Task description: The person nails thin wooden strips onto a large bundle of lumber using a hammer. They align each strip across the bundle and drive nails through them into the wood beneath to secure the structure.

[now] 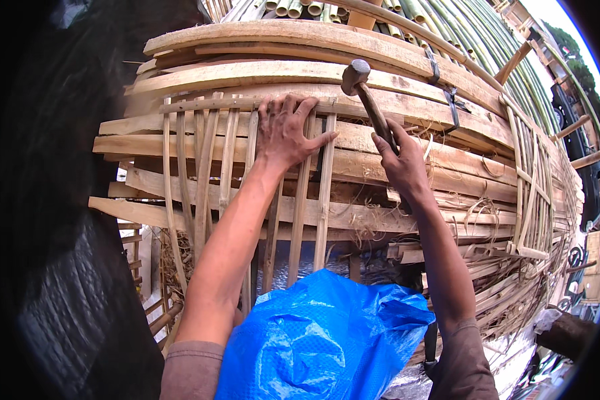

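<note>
A slatted wooden frame (200, 105) lies over a stack of planks, its thin strips hanging from one crosspiece towards me. My left hand (287, 132) rests on that crosspiece, fingers bent over it and thumb spread to the right across the strips. In my right hand (403, 160) is a hammer (375, 112), gripped by its wooden handle. Its metal head is raised up and to the left, to the right of my left hand and apart from the frame. The lower ends of some strips are hidden behind my left forearm and the blue sheet.
Long rough planks (260, 75) are piled across the middle, with wood shavings (373, 223) along their near side. Another slatted frame (532, 179) leans at the right. Green bamboo poles (447, 33) lie beyond. Blue plastic sheeting (313, 340) bunches in front of me; dark sheeting (73, 280) covers the left.
</note>
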Demonstrator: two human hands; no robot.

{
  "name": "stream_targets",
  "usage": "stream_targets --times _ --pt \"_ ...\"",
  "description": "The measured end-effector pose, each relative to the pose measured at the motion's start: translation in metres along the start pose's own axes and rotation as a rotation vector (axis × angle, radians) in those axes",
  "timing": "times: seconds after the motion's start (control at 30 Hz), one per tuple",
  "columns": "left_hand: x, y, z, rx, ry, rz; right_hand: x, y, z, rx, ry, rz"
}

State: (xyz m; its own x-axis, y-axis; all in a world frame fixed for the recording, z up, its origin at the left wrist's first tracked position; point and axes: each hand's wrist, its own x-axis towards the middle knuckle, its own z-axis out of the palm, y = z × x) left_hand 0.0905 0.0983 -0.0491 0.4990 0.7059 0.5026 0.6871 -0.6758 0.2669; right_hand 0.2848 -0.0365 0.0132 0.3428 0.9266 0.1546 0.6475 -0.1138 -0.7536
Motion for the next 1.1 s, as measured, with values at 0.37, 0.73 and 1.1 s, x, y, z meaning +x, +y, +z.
stream_targets --times 0.37,0.73,1.1 --pt "0.001 0.001 0.000 -0.004 0.057 0.036 -0.002 0.001 0.009 -0.044 -0.039 0.010" --pt "-0.002 -0.004 0.000 0.042 0.108 0.076 -0.022 -0.045 -0.004 -0.007 -0.037 -0.077" --pt "-0.003 -0.006 0.003 0.046 0.091 0.071 -0.020 -0.092 -0.020 -0.057 0.093 -0.247"
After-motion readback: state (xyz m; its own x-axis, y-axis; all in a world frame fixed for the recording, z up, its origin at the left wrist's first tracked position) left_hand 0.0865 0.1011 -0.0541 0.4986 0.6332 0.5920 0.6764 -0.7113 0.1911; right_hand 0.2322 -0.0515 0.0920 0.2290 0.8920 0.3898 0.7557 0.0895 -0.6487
